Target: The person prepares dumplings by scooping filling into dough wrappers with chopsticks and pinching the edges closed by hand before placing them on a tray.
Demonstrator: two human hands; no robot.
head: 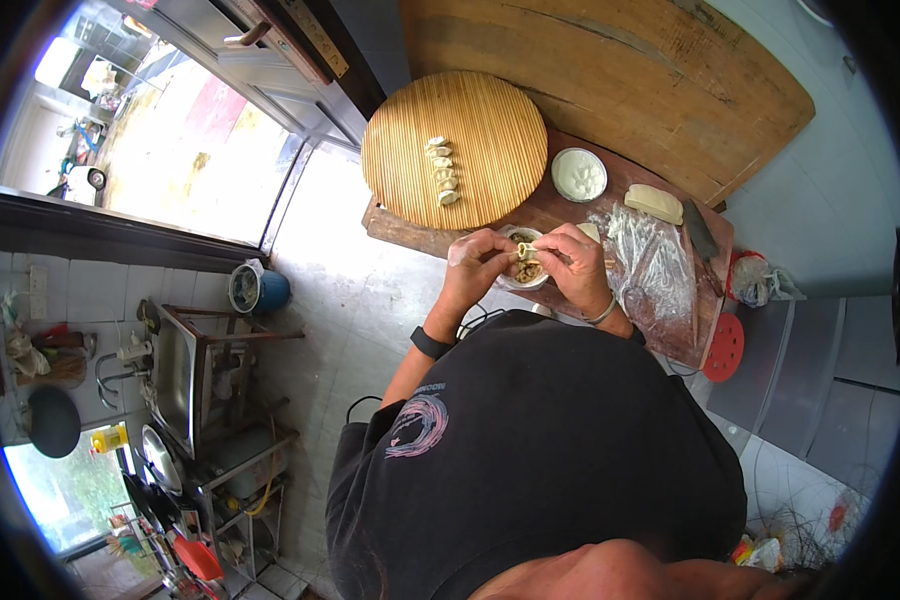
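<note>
A small folded dough dumpling (526, 250) is pinched between the fingertips of my left hand (481, 264) and my right hand (574, 259). Right below it stands a bowl of chopped filling (526, 274). Several finished dumplings (444, 175) lie in a row on a round ribbed tray (397, 150) at the upper left. A bowl of white flour (579, 174) sits beyond my right hand. A thick dough piece (653, 204) rests on the board near a cleaver (699, 229). Beside my right fingers a pale flat piece (589, 231) is partly hidden.
Loose flour (649, 259) covers much of the reddish wooden board (709, 330). A large wooden panel (615, 82) stands behind it, and a red perforated disc (723, 347) is at its right end. Left are a blue bucket (271, 291) and a metal sink (176, 375).
</note>
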